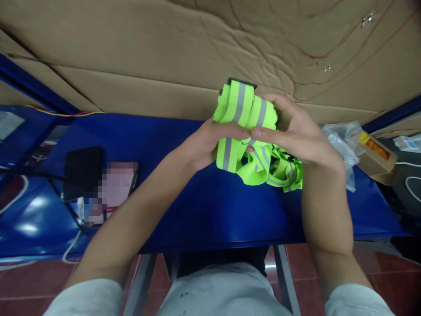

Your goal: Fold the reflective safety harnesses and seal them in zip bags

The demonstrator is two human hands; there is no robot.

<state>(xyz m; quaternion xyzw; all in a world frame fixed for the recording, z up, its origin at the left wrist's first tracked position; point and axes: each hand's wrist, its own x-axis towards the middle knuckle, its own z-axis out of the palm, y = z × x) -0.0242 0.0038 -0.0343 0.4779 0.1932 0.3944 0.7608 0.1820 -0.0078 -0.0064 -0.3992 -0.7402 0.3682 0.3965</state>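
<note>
Both hands hold a folded bundle of neon yellow-green reflective strap (241, 105) with grey stripes, raised above the blue table. A black plastic piece (245, 83) shows at the bundle's top edge. My left hand (217, 138) grips the left side, its thumb pressed across the front. On the right side, my right hand (292, 127) is closed round the folds with its thumb on the front; most of its fingers are hidden behind. Loose strap (256, 171) hangs below the hands, and a tangled pile of similar strap (286, 173) lies beside my right wrist.
On the left of the blue table (204, 215) lie a phone (120, 184), a black box-like item (83, 164) and cables. A clear plastic bag (345, 140) and an open cardboard box (376, 156) are at the right. A brown cardboard panel (141, 57) with red wires stands behind.
</note>
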